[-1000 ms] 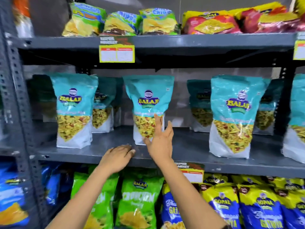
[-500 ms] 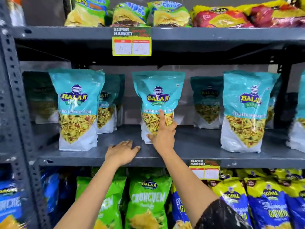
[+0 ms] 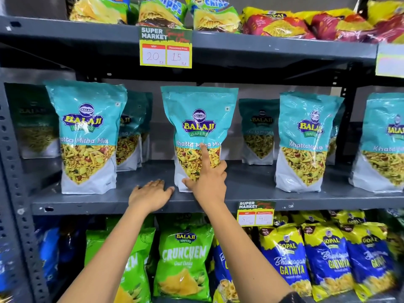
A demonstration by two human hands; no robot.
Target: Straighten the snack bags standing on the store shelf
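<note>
Several teal Balaji Khatta Mitha Mix bags stand on the grey middle shelf (image 3: pixel 251 191). The centre bag (image 3: pixel 197 119) stands upright near the front. My right hand (image 3: pixel 207 182) presses against its lower front, index finger pointing up the face and thumb at its bottom left corner. My left hand (image 3: pixel 149 194) lies flat, palm down, on the shelf just left of that bag, holding nothing. A left bag (image 3: pixel 87 136) and a right bag (image 3: pixel 306 141) stand upright at the front, with more bags behind them in shadow.
A yellow price tag (image 3: pixel 165 49) hangs from the top shelf, another price tag (image 3: pixel 255 213) from the middle shelf edge. Chip packs lie on the top shelf; green Crunchem (image 3: pixel 183 261) and blue-yellow Gopal bags (image 3: pixel 284 256) fill the lower shelf. A perforated steel upright (image 3: pixel 13 171) stands at left.
My right hand has moved up against the centre bag's front, its fingers now curled with the index finger raised. The left hand stays on the shelf. The view has come closer.
</note>
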